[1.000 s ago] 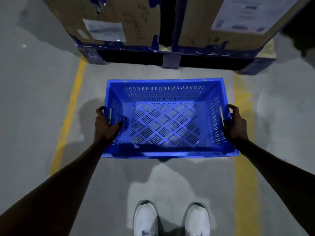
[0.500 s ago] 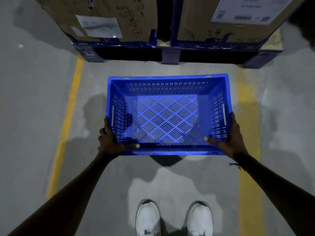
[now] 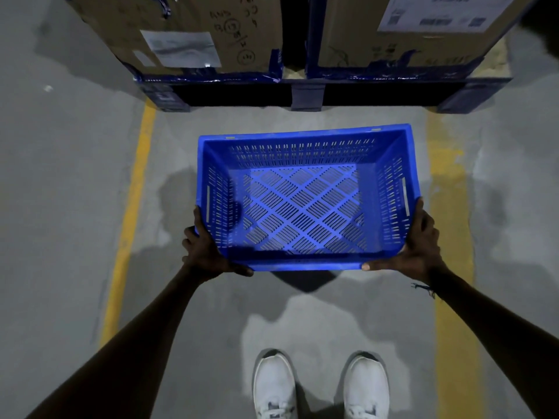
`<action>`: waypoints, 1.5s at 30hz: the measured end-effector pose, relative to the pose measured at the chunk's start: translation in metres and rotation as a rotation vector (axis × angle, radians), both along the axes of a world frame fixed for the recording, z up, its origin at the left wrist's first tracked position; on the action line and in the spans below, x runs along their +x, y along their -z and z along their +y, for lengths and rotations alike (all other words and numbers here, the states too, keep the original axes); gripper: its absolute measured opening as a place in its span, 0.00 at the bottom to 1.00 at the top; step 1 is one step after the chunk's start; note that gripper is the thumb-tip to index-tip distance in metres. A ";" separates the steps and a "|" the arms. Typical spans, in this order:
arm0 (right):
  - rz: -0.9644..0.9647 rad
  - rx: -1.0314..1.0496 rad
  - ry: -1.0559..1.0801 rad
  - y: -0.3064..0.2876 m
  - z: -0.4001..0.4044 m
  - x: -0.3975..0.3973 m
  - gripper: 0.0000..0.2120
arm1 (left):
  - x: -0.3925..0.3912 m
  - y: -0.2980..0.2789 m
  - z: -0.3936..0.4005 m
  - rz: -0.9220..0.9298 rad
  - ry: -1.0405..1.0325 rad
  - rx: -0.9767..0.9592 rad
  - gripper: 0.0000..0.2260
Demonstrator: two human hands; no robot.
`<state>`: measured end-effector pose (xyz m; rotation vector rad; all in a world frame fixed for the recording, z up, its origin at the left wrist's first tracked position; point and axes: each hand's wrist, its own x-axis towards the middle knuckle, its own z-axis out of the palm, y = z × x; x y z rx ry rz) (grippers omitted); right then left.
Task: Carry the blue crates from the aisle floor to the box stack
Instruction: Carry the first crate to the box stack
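Observation:
An empty blue slotted crate (image 3: 305, 204) is held level above the grey floor, with its shadow under it. My left hand (image 3: 208, 249) grips its near left corner, fingers under the rim. My right hand (image 3: 416, 246) grips the near right corner, thumb along the front edge. Beyond the crate stand two large cardboard boxes, the left box (image 3: 193, 31) and the right box (image 3: 402, 31), on a dark pallet (image 3: 305, 92).
Two yellow floor lines run away from me, the left line (image 3: 130, 225) and the right line (image 3: 450, 237), on either side of the crate. My white shoes (image 3: 320, 385) are at the bottom. Grey concrete lies to the left and right of the pallet.
Both hands slid from the crate's side handles to its near corners. The crate moved forward, closer to the pallet, and the boxes came nearer in view.

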<state>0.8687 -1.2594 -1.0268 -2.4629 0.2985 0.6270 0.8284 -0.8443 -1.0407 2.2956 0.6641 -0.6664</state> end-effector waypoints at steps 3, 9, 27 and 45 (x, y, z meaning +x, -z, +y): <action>0.004 0.016 0.018 0.000 0.004 -0.004 0.85 | 0.007 -0.002 0.005 -0.023 0.032 0.005 0.88; 0.023 0.026 0.001 -0.003 0.007 -0.003 0.85 | 0.010 0.002 0.009 -0.035 0.047 0.032 0.88; 0.057 0.007 -0.035 -0.004 0.001 0.003 0.86 | -0.005 0.004 0.001 -0.027 -0.043 0.053 0.88; -0.128 0.232 0.170 -0.260 0.022 -0.045 0.34 | -0.040 -0.293 -0.070 -0.117 -0.042 0.093 0.28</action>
